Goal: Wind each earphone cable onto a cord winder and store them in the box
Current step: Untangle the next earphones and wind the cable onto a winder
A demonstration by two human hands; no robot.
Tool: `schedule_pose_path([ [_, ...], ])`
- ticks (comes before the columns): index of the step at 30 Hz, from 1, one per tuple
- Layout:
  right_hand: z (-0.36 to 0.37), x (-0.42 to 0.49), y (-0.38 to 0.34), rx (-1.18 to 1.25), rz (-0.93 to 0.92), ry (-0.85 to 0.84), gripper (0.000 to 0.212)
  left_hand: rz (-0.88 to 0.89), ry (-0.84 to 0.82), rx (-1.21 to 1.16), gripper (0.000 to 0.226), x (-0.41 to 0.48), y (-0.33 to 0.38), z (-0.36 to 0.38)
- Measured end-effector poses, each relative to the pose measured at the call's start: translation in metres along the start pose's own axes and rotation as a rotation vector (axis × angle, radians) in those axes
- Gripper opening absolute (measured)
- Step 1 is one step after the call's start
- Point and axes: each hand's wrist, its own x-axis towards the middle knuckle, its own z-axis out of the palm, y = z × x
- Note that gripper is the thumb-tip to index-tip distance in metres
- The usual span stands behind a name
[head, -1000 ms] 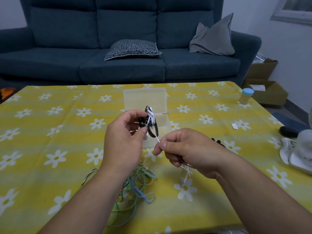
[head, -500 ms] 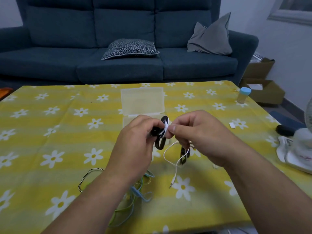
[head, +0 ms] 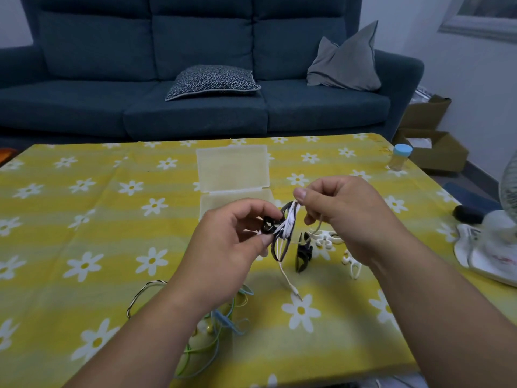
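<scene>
Hands meet above the yellow daisy tablecloth [head: 84, 225], just in front of the open translucent box [head: 232, 169]. The left hand [head: 232, 245] pinches a black cord winder [head: 283, 214] between thumb and curled fingers and holds it off the table. A white earphone cable [head: 289, 224] is wrapped in several turns round the winder. The right hand [head: 347, 217] grips that cable between thumb and forefinger at the winder's upper end, the other fingers curled. A short free tail hangs down, and its plug [head: 297, 293] is near the cloth, possibly touching it. A second black winder [head: 303, 254] and two white winders [head: 326, 238] lie under the right hand. A tangle of green and blue cables [head: 223, 320] lies beneath the left forearm.
</scene>
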Motion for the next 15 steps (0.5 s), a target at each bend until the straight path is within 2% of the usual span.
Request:
schedule_pose_path([
  [5, 0.009, 0.004, 0.004, 0.239, 0.103, -0.026, 0.029, -0.013, -0.015, -0.127, 0.035, 0.001, 0.002, 0.002],
  [9, 0.011, 0.006, 0.004, 0.367, 0.173, 0.017, 0.031, 0.001, 0.047, -0.176, 0.039, 0.002, 0.0, 0.002],
  [15, 0.017, 0.005, 0.005, 0.303, 0.191, -0.002, 0.034, 0.007, 0.015, -0.196, 0.036, 0.0, 0.004, 0.004],
])
